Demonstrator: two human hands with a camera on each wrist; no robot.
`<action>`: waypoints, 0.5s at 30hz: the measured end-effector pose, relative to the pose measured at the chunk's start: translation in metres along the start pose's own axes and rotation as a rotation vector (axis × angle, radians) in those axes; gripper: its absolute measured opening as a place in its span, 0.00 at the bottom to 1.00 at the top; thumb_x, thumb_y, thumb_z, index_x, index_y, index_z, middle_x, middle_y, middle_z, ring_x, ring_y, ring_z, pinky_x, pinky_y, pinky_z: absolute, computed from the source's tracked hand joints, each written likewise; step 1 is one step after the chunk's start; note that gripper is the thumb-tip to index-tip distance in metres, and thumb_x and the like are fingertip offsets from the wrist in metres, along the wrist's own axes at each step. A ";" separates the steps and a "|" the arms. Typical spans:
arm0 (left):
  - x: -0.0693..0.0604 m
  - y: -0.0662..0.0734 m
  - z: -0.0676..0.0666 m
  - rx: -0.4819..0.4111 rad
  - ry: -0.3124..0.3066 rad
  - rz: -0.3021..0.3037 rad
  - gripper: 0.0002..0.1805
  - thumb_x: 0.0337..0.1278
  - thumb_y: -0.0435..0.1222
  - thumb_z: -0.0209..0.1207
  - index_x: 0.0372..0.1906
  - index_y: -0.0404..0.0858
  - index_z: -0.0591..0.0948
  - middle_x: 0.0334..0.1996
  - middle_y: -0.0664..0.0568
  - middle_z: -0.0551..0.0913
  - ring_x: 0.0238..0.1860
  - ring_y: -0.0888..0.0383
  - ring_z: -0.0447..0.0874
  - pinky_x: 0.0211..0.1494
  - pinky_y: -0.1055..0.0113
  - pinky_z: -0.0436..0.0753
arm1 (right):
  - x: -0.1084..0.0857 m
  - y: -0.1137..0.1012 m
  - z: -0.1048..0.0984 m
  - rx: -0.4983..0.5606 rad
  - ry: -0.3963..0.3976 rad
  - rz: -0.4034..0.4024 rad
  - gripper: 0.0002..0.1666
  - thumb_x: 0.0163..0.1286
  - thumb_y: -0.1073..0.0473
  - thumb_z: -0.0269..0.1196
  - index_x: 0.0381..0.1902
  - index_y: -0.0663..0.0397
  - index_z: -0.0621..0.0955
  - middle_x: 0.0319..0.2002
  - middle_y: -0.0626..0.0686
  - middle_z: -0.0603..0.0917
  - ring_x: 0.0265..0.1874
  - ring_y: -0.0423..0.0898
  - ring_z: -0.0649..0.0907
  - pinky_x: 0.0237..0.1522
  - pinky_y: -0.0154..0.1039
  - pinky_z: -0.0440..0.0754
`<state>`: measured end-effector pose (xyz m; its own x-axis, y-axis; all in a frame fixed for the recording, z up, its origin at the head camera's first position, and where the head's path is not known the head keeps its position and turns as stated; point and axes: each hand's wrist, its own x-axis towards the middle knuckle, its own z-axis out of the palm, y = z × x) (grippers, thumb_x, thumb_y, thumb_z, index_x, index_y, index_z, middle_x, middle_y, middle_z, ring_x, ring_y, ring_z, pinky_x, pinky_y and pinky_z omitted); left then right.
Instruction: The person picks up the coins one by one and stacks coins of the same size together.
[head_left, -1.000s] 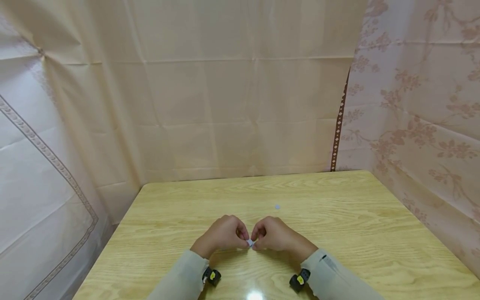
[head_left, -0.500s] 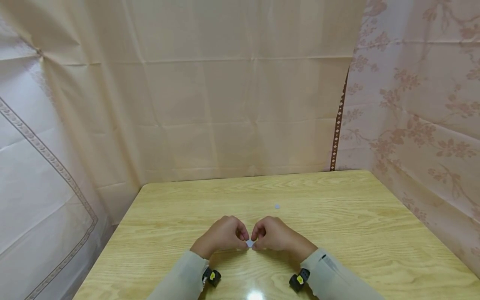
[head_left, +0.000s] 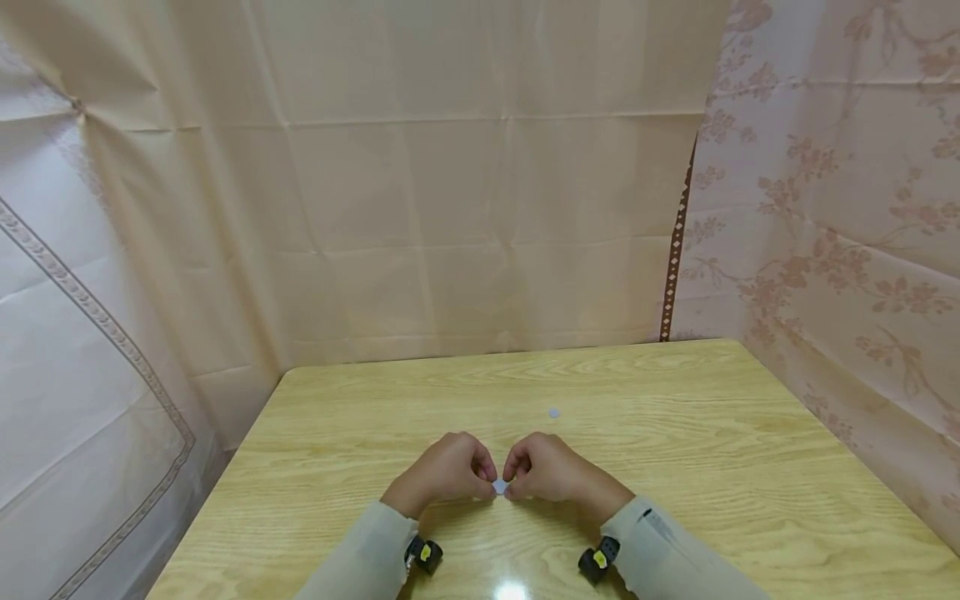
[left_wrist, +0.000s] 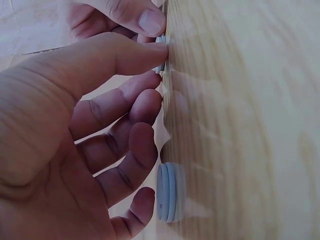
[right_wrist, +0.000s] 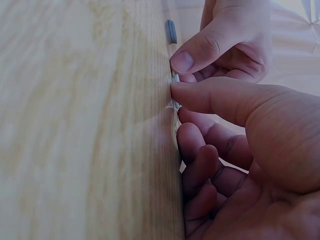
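Note:
A small pale blue-grey disc (head_left: 500, 486) sits low over the wooden table (head_left: 360, 417), between my two hands. My left hand (head_left: 453, 467) pinches its left edge with thumb and forefinger. On the opposite edge, my right hand (head_left: 550, 468) pinches in the same way. Thumbs and fingertips cover most of the disc in both wrist views. Farther back lies a second disc (head_left: 554, 413) of similar colour, apart from both hands. The left wrist view shows a disc (left_wrist: 170, 192) with a layered, grooved edge lying on the tabletop below the little finger.
Past the left hand, the right wrist view shows a grey-blue disc (right_wrist: 171, 31) on the table. Black wrist devices (head_left: 424, 553) sit at the sleeve cuffs. A beige curtain (head_left: 465, 208) hangs behind the table, with a flower-patterned cloth (head_left: 847, 250) at the right.
Between the fingertips, the disc has turned slightly and shows a more even pale face than a second ago. Both hands stay in nearly the same place.

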<state>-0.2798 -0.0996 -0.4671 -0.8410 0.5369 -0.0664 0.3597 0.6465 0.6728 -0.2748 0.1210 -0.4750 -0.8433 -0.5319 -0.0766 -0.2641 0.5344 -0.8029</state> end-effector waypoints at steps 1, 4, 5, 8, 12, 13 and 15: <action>0.000 0.000 0.000 -0.002 0.001 0.000 0.09 0.45 0.34 0.76 0.25 0.49 0.86 0.23 0.60 0.85 0.26 0.64 0.80 0.32 0.68 0.80 | 0.000 0.000 0.000 -0.001 0.000 0.000 0.08 0.58 0.63 0.76 0.32 0.50 0.86 0.20 0.46 0.80 0.19 0.39 0.74 0.21 0.34 0.71; 0.000 0.000 0.000 -0.010 0.002 -0.001 0.09 0.46 0.33 0.76 0.25 0.48 0.86 0.23 0.60 0.85 0.25 0.64 0.80 0.31 0.69 0.80 | -0.001 -0.001 0.000 0.001 0.001 0.002 0.07 0.59 0.64 0.75 0.32 0.50 0.86 0.20 0.46 0.80 0.19 0.39 0.74 0.21 0.34 0.71; 0.000 0.000 0.000 -0.013 0.002 -0.001 0.09 0.46 0.33 0.76 0.25 0.48 0.86 0.23 0.60 0.85 0.25 0.64 0.80 0.31 0.69 0.80 | -0.001 -0.001 0.000 0.001 0.002 0.003 0.07 0.59 0.64 0.75 0.33 0.50 0.86 0.20 0.46 0.80 0.19 0.39 0.74 0.21 0.34 0.71; 0.000 0.000 0.000 -0.013 0.000 -0.003 0.09 0.46 0.33 0.76 0.25 0.48 0.86 0.23 0.60 0.85 0.25 0.64 0.80 0.31 0.69 0.80 | -0.002 -0.002 0.000 0.009 0.001 0.006 0.06 0.60 0.64 0.74 0.33 0.51 0.86 0.21 0.46 0.81 0.19 0.39 0.74 0.21 0.34 0.72; 0.000 0.002 0.000 -0.008 -0.001 -0.004 0.09 0.47 0.33 0.76 0.25 0.48 0.86 0.22 0.60 0.85 0.25 0.64 0.79 0.31 0.69 0.80 | -0.002 -0.003 0.000 0.012 0.000 0.008 0.06 0.60 0.65 0.74 0.33 0.52 0.86 0.21 0.46 0.82 0.19 0.39 0.75 0.22 0.34 0.73; 0.000 0.002 -0.001 -0.006 0.000 -0.003 0.09 0.47 0.33 0.76 0.24 0.48 0.86 0.22 0.60 0.85 0.25 0.64 0.79 0.31 0.69 0.79 | -0.002 -0.003 0.000 0.008 0.000 0.006 0.05 0.60 0.65 0.74 0.33 0.52 0.86 0.22 0.46 0.82 0.19 0.39 0.76 0.22 0.34 0.73; 0.000 0.002 -0.001 -0.007 0.000 0.000 0.09 0.47 0.32 0.76 0.24 0.48 0.86 0.22 0.60 0.85 0.25 0.64 0.79 0.32 0.69 0.79 | -0.002 -0.004 0.001 -0.002 0.003 0.003 0.05 0.61 0.65 0.74 0.32 0.52 0.86 0.22 0.46 0.82 0.20 0.39 0.76 0.23 0.33 0.74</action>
<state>-0.2791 -0.0988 -0.4653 -0.8408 0.5373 -0.0663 0.3572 0.6425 0.6779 -0.2719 0.1197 -0.4722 -0.8453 -0.5286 -0.0776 -0.2625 0.5374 -0.8014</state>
